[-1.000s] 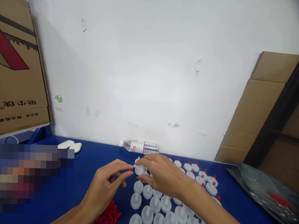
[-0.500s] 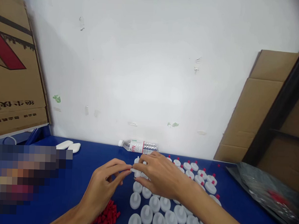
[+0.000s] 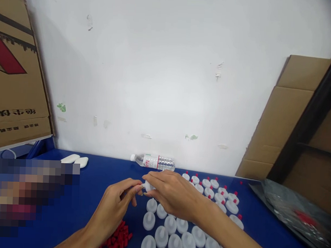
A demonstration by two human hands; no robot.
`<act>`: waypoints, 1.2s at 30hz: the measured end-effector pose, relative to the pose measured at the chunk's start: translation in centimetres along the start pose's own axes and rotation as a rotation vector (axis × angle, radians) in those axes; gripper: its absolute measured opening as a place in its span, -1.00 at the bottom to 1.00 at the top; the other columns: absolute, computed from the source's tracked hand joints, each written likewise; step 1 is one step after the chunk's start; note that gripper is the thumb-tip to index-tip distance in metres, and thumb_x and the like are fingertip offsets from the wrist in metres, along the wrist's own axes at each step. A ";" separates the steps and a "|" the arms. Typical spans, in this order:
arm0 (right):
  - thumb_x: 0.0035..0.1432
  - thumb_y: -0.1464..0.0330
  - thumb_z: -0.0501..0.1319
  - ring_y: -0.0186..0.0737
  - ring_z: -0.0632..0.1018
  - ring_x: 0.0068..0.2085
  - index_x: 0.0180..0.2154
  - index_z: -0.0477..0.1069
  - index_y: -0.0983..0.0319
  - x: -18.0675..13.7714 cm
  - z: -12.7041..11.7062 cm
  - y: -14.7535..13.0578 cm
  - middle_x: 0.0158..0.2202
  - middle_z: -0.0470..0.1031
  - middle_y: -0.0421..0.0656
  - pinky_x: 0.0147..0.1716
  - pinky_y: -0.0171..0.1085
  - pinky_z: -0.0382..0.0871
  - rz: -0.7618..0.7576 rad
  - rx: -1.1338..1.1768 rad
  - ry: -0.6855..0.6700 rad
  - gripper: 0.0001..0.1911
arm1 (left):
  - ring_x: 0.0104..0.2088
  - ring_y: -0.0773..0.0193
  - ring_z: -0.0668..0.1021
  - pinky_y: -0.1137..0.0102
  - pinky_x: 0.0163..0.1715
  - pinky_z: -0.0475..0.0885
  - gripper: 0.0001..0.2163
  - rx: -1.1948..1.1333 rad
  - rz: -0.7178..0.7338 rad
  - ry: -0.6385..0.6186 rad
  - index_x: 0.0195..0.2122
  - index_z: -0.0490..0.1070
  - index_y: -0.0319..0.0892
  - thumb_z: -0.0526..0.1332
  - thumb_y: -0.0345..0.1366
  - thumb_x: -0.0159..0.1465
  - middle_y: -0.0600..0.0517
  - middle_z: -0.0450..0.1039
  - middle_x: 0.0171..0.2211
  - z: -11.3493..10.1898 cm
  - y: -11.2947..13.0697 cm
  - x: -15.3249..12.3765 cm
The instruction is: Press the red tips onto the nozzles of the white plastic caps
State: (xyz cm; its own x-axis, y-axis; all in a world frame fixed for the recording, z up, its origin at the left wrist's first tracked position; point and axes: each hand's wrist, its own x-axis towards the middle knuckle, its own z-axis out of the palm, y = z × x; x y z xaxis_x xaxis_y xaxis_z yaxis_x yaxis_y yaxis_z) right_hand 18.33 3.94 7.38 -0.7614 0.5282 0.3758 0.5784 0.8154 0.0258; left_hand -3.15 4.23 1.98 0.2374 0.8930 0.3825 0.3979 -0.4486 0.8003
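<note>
My right hand (image 3: pixel 168 191) is closed on a white plastic nozzle lid (image 3: pixel 149 186), its spout pointing left. At the spout's tip, my left hand (image 3: pixel 122 193) pinches with thumb and forefinger; a trace of red there looks like a small red cap, mostly hidden by the fingers. Below the right hand stand rows of similar white lids (image 3: pixel 161 236), spouts bare. Farther right, several white lids (image 3: pixel 231 206) carry red caps on their spouts. A heap of loose red caps (image 3: pixel 119 238) lies beside my left forearm.
A clear plastic bottle (image 3: pixel 153 161) lies against the wall at the back of the blue table (image 3: pixel 98 172). Two white oval objects (image 3: pixel 81 162) rest at the left. A grey plastic bag (image 3: pixel 295 215) lies at the right, near leaning cardboard (image 3: pixel 276 120). A cardboard box (image 3: pixel 20 82) stands left.
The white lid has turned in my right hand, and its spout now meets my left fingertips. The right fingers have closed further around it. My left hand has shifted only slightly.
</note>
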 end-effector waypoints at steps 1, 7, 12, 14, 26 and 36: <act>0.47 0.36 0.11 -0.18 0.59 -0.15 0.10 0.32 0.27 0.1 0.1 -0.1 -0.08 0.57 -0.08 -0.15 -0.21 0.43 -0.004 0.001 -0.003 -0.77 | -0.50 0.24 0.53 0.43 -0.43 0.37 -0.64 -0.021 0.001 -0.018 -0.34 0.56 -0.12 0.13 -0.01 0.41 0.10 0.48 -0.55 -0.1 0.2 0.0; 0.41 0.51 0.06 -0.10 0.56 -0.15 0.05 0.33 0.34 0.4 0.0 -0.8 -0.10 0.55 0.01 -0.13 -0.16 0.40 -0.066 -0.108 -0.062 -0.78 | -0.63 0.34 0.39 0.46 -0.54 0.23 -0.58 -0.069 -0.040 -0.110 -0.42 0.46 -0.16 0.09 0.04 0.43 0.16 0.33 -0.64 -0.2 0.2 0.1; 0.32 0.63 0.03 -0.06 0.55 -0.09 0.03 0.33 0.36 0.5 -0.4 -1.1 -0.04 0.52 0.07 -0.11 -0.12 0.40 -0.104 -0.192 -0.094 -0.70 | -0.66 0.36 0.30 0.47 -0.59 0.16 -0.60 -0.075 -0.084 -0.114 -0.42 0.44 -0.15 0.15 0.06 0.39 0.19 0.23 -0.70 -0.1 -0.3 0.1; 0.27 0.62 0.10 -0.09 0.55 -0.06 0.06 0.31 0.29 0.3 -0.8 -0.7 0.01 0.52 0.01 -0.08 -0.15 0.40 -0.080 -0.190 -0.083 -0.66 | -0.62 0.35 0.35 0.47 -0.56 0.21 -0.60 -0.026 -0.036 -0.112 -0.43 0.45 -0.15 0.16 0.04 0.40 0.16 0.31 -0.62 -0.3 0.1 0.2; 0.35 0.37 0.26 -0.11 0.55 -0.18 -0.10 0.44 0.18 -2.4 -3.1 6.3 -0.14 0.57 -0.09 -0.25 -0.18 0.35 0.390 -0.203 -0.047 -0.90 | -0.11 0.14 0.53 0.12 0.32 0.15 -0.89 0.295 0.048 -0.633 -0.33 0.46 -0.07 0.30 -0.20 0.30 0.11 0.46 -0.26 -3.3 2.0 0.8; 0.39 0.20 0.24 -0.20 0.60 -0.14 0.00 0.47 0.24 -4.2 -0.5 9.6 -0.05 0.54 -0.11 -0.13 -0.11 0.54 0.524 -0.107 -0.292 -0.73 | -0.36 0.27 0.44 0.11 0.37 0.05 -0.79 0.376 0.030 -0.762 -0.47 0.25 -0.09 0.30 -0.31 0.20 0.18 0.34 -0.40 -2.7 1.9 0.1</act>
State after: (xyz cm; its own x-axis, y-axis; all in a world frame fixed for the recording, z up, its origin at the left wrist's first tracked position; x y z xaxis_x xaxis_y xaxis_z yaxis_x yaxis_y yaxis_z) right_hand 27.24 9.46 6.56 -0.4079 0.9081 0.0942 0.9124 0.4093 0.0049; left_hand -4.74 3.60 4.77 0.7308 0.6716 -0.1220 0.6177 -0.5746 0.5369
